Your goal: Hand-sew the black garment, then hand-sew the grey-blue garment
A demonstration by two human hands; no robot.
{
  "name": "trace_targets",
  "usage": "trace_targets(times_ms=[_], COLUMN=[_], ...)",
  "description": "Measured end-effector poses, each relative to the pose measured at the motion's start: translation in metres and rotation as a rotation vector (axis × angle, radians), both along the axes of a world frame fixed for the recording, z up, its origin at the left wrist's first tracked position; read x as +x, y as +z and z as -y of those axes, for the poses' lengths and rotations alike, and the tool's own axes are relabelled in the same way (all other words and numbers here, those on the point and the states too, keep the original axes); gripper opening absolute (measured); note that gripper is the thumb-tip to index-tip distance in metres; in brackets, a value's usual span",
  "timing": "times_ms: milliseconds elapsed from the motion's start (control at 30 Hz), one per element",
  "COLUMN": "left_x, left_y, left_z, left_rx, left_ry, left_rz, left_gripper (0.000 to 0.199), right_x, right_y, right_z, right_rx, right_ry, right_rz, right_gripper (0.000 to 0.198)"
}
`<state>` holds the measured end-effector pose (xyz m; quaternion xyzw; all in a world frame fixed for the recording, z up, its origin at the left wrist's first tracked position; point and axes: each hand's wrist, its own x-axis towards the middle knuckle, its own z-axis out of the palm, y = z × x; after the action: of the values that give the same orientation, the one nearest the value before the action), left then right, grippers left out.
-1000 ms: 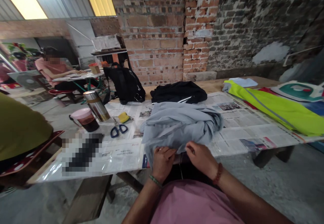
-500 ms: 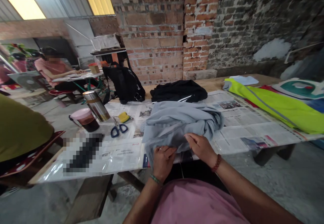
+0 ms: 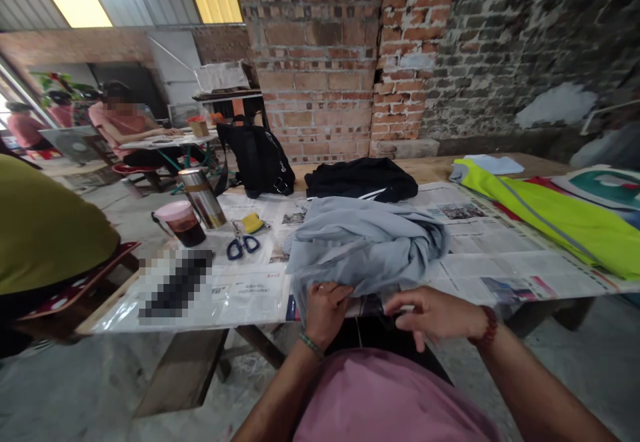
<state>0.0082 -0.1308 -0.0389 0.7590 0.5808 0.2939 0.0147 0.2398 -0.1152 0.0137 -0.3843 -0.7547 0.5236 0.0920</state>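
A light grey cloth garment (image 3: 365, 235) lies bunched at the table's near edge. My left hand (image 3: 327, 309) is closed on its near edge, fingers curled over the fabric. To the right, my right hand (image 3: 433, 315) hangs just off the cloth in front of the table edge. Its thumb and forefinger are drawn together, the other fingers loosely curled; anything between the fingertips is too small to make out. Behind the grey garment lies a folded black garment (image 3: 363, 179) with white stripes.
Newspaper under clear plastic covers the table (image 3: 250, 302). At left stand scissors (image 3: 243, 247), a yellow item (image 3: 252, 223), a pink-lidded cup (image 3: 181, 223), a steel flask (image 3: 203, 199) and a black backpack (image 3: 257, 159). A neon vest (image 3: 540, 209) and an iron (image 3: 603, 185) lie right. People sit left.
My right hand has moved off the grey garment, to the right and slightly down. My left hand stays on the cloth's edge. The view has shifted slightly left.
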Motion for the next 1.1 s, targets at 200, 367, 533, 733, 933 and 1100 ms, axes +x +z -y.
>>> trace_targets(times_ms=[200,367,533,733,933,1100], left_x=[0.000,0.000,-0.002,-0.001,-0.002,-0.004], left_y=[-0.001,-0.001,-0.001,0.000,0.002,0.004], left_z=[-0.001,-0.002,0.000,0.000,-0.002,-0.003], left_rx=[-0.012,-0.014,-0.001,0.010,-0.030,-0.083], left_ry=[-0.014,-0.023,-0.016,0.001,-0.032,-0.044], left_rz=[0.005,0.015,-0.012,-0.025,-0.043,-0.018], left_gripper=[0.018,0.019,0.020,0.016,0.012,0.017], right_x=[-0.010,-0.030,-0.064,-0.079,-0.077,-0.072], right_y=[-0.016,-0.018,-0.025,-0.037,-0.047,-0.049], right_z=[0.011,-0.010,-0.031,-0.035,-0.049,-0.058], right_rx=[0.518,0.665,0.719,0.458,0.196,-0.065], right_ry=[-0.118,-0.322,-0.234,-0.297,-0.539,-0.646], right_rz=[0.055,-0.016,0.027,-0.129,-0.300,-0.586], right_gripper=[0.030,0.022,0.014,0.016,0.019,0.030])
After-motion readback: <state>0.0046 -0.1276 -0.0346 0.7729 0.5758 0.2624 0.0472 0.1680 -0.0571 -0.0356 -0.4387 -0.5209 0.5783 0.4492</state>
